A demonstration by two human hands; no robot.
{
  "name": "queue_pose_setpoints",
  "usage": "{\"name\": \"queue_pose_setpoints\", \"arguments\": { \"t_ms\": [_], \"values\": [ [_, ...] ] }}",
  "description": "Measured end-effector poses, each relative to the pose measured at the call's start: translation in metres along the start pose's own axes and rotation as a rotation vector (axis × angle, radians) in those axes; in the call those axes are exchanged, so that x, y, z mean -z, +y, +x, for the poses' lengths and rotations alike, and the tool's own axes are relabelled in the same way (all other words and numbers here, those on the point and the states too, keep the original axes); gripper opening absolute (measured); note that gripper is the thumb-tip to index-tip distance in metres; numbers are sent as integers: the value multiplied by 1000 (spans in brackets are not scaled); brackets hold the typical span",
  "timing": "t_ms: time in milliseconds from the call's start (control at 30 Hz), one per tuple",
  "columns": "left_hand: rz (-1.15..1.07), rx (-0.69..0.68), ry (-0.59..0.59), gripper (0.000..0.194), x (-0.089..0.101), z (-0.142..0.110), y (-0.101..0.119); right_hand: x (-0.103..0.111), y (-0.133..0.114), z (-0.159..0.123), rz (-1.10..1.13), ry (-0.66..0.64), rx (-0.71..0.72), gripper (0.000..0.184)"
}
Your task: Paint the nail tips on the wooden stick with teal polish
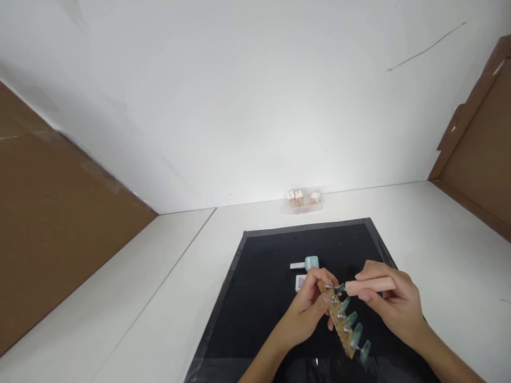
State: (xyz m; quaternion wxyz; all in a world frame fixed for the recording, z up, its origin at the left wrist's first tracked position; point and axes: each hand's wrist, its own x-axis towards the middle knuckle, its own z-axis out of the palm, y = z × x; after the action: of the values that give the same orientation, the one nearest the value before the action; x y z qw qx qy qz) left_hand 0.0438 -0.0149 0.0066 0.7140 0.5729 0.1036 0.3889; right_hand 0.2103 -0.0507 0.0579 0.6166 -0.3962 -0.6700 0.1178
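Observation:
My left hand (313, 306) is closed around the upper end of a tan bar-shaped nail tip stand (343, 338), tilted over the black mat. Silver posts run along the bar, and several green false nails (356, 335) stick out to its right. In my right hand (393, 298) is a nail polish brush by its pink cap (369, 286), pinched between thumb and fingers. The brush end points left and meets the uppermost false nail, though its bristles are too small to make out.
A teal polish bottle (312, 263) with a silver cap lies on the black mat (271, 298), beside a small white square item (299, 283) partly behind my left hand. A clear tray (304, 208) with several white-topped pink bottles stands by the white wall. Brown cardboard panels (59, 213) flank both sides.

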Motion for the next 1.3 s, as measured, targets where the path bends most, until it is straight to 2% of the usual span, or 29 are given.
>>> {"name": "queue_pose_setpoints", "arguments": {
  "t_ms": [167, 367, 567, 1000, 1300],
  "values": [
    [-8, 4, -5, 17, -1, 0, 1, 0, 0, -2, 4, -22, -1, 24],
    [-10, 11, 6, 18, -1, 0, 0, -1, 0, 0, -52, 30, -9, 18],
    [-35, 11, -12, 16, 0, -1, 0, 0, 1, -2, -65, 16, -19, 12],
    [-143, 3, -20, 16, 7, -4, -7, -2, 1, -1, -25, 23, -73, 25],
    [-207, 33, -29, 19, 6, -5, -2, -2, 3, -2, -2, 52, -63, 18]
  ]
}}
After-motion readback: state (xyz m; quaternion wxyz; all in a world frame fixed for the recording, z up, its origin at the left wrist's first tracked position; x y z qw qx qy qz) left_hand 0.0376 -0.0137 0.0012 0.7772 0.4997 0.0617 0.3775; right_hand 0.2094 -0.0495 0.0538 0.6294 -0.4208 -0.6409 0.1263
